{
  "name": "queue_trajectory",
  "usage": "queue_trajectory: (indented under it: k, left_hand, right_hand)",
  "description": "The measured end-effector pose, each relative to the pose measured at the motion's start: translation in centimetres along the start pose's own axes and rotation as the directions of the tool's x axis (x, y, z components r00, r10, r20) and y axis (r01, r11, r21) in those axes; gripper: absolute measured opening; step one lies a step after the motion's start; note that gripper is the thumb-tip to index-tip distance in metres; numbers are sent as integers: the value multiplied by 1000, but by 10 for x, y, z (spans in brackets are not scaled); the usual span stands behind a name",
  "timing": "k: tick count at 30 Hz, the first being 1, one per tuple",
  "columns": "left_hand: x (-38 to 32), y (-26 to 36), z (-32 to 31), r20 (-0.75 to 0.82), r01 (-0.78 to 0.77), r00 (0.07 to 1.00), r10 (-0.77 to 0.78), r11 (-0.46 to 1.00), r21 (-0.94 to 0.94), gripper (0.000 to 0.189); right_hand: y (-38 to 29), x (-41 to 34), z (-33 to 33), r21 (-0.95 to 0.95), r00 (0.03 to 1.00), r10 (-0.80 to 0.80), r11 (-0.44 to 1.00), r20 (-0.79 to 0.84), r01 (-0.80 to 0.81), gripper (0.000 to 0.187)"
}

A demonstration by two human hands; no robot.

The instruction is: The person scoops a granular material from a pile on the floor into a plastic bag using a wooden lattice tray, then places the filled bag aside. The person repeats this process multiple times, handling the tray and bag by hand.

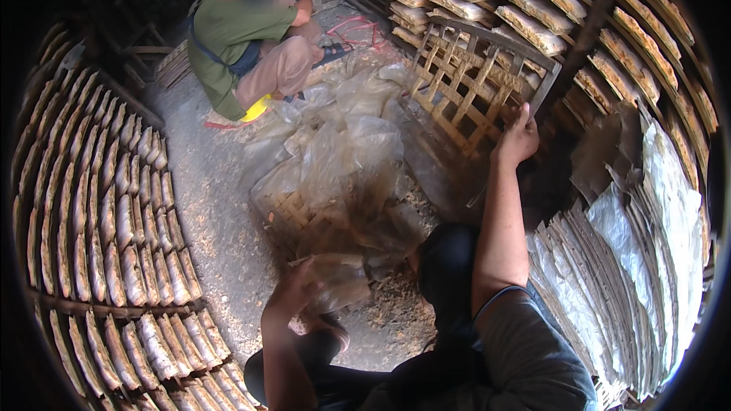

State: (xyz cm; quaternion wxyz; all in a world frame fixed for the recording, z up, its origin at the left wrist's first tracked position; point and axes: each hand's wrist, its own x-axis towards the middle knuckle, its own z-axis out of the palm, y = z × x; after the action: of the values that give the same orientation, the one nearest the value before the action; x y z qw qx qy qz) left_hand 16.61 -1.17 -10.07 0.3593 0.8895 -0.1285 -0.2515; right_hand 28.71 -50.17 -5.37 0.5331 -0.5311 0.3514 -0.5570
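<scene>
My right hand (517, 135) is closed on the wooden edge of a woven bamboo lattice tray (465, 88), which stands tilted on its side at the right. Bits of pale residue cling to its slats. Low in the middle, my left hand (292, 292) is blurred, its fingers on a crumpled clear plastic sheet (341, 281). Beyond it lies a heap of loose plastic sheets (337, 142) on the floor. Part of another lattice (288, 211) shows beneath the heap.
Racks of pale crusted slabs line the left (123, 217) and right (537, 2). At my right stands a stack of thin boards and plastic sheets (594, 274). A person (245, 51) squats ahead, near pink twine (360, 31). Crumbs (394, 314) litter the concrete floor (200, 182).
</scene>
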Motion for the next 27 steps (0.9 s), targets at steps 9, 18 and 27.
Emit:
queue_trajectory:
  k: [9, 18, 27]
  left_hand:
    - [37, -12, -2, 28, 68, 997, -73, 987, 148, 61]
    - [69, -19, -9, 121, 268, 950, -289, 949, 164, 63]
    - [86, -49, 3, 187, 207, 950, -252, 951, 231, 66]
  right_hand:
    - [111, 30, 7, 174, 961, 270, 950, -49, -258, 31]
    - [198, 23, -55, 271, 768, 641, 743, -24, -612, 35]
    - [295, 26, -104, 255, 666, 746, 643, 2, -722, 49]
